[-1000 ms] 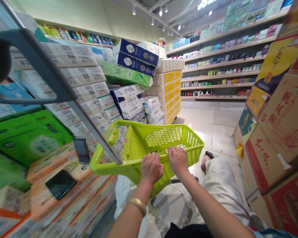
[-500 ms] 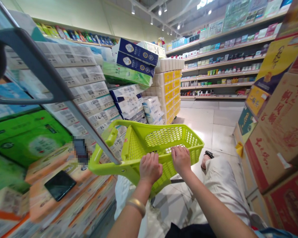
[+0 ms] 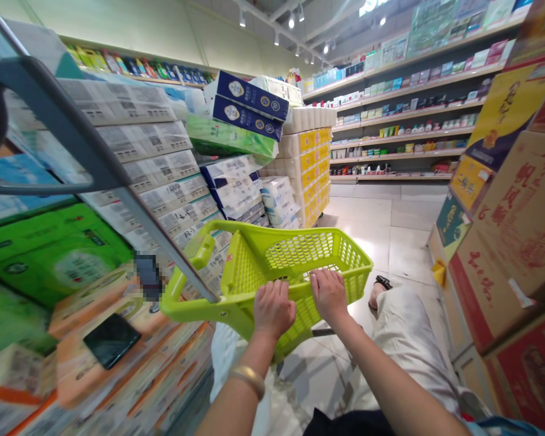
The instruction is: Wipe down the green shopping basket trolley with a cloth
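A lime-green rolling shopping basket (image 3: pixel 302 261) stands in front of me, and no goods show in it. My left hand (image 3: pixel 273 307) is wrapped over the near rim, close to the middle, fingers curled inward. Farther along the same rim, my right hand (image 3: pixel 329 295) grips with its fingers bent over the edge. A small gap separates the two hands. The basket's pull handle (image 3: pixel 79 148), dark grey on a metal pole, slants up to the left.
Stacked white packs (image 3: pixel 163 163) and orange boxes (image 3: pixel 131 363) fill the left side, with a dark phone or tablet (image 3: pixel 111 340) on top. Cartons (image 3: pixel 513 242) line the right. Shelves (image 3: pixel 404 115) stand beyond the tiled floor (image 3: pixel 367 212).
My right hand has shifted very slightly left along the rim. The pull handle sits a touch lower and farther left in view. Both hands keep their grip.
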Motion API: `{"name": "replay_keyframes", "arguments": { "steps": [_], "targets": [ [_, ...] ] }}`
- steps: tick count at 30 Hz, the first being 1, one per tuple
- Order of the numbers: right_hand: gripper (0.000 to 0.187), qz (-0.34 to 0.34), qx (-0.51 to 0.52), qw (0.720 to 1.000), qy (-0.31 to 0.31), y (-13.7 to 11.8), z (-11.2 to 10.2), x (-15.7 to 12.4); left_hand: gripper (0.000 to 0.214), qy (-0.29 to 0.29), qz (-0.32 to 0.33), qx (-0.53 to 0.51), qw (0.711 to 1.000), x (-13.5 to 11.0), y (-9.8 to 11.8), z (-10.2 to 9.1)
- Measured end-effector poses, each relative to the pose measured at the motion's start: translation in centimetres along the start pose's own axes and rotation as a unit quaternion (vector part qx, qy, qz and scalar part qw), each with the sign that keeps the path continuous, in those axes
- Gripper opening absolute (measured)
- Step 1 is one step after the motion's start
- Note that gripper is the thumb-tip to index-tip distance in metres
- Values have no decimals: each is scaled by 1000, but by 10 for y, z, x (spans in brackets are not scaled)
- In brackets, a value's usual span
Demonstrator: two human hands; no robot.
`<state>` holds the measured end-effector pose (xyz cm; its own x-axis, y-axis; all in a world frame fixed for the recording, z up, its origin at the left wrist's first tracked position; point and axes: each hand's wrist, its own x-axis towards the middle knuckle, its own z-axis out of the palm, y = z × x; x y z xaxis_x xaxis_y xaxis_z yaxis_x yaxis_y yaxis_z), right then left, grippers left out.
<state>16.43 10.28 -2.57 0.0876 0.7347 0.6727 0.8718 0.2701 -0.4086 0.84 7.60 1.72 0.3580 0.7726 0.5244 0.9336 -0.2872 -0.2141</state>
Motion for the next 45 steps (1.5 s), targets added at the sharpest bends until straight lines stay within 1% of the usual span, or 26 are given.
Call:
{"name": "replay_keyframes", "arguments": {
  "steps": [3,6,8,9,11,13,15,16,18,21,23,25,27,29,31,32,34,37,39,41,45],
  "targets": [
    [29,4,12,1000,-7,-17,4,-1,11,11,-2,-2,1000,1,2,0],
    [26,-29,49,998,-28,-39,7,-4,3,25,-3,-10,1000,1,1,-1],
    [26,-47,58,997,-37,-43,6,-5,3,24,0,-11,1000,1,0,-2],
    [26,-53,54,996,-37,-40,4,-5,3,21,1,-10,1000,1,0,-3],
    [26,-55,37,997,-30,-27,1,-3,9,10,4,-4,1000,0,-1,-3],
    [28,-39,18,999,-19,-12,-1,-1,14,3,5,-1,1000,0,0,-3],
    [29,-13,7,1000,-10,-4,0,1,16,1,2,-1,1000,1,0,-2],
    [29,0,6,1000,-6,-4,1,1,15,0,1,-1,1000,1,1,-1],
    [28,11,12,1000,-1,-13,4,1,14,0,-1,-4,1000,2,1,0],
    [26,-14,43,999,-19,-33,7,-2,6,13,-2,-11,1000,2,1,1],
    [25,-39,58,997,-37,-40,6,-3,3,20,-2,-13,1000,2,0,0],
    [25,-54,56,996,-43,-35,3,-3,4,16,1,-8,1000,1,0,-1],
    [27,-56,44,997,-36,-21,0,-2,10,8,5,-2,1000,1,0,-2],
    [29,-41,28,999,-22,-6,-2,-1,14,2,5,0,1000,1,1,-2],
    [29,-17,14,1000,-9,2,-3,1,15,-2,0,-2,1000,1,2,-2],
    [29,-6,9,1000,-5,2,-2,1,15,-3,-2,-2,1000,2,2,-2],
    [27,5,9,1000,-3,-7,1,0,14,-5,-5,0,1000,2,3,-2],
    [24,-22,34,999,-17,-28,5,-4,9,2,-6,-1,1000,2,3,-2],
    [24,-45,49,997,-29,-35,5,-5,8,6,-5,-3,1000,2,2,-3],
    [25,-54,48,997,-34,-31,2,-4,9,3,0,-2,1000,0,1,-4],
    [30,-33,18,999,-16,1,-3,1,14,-7,1,3,1000,0,0,-3]
  ]
}}
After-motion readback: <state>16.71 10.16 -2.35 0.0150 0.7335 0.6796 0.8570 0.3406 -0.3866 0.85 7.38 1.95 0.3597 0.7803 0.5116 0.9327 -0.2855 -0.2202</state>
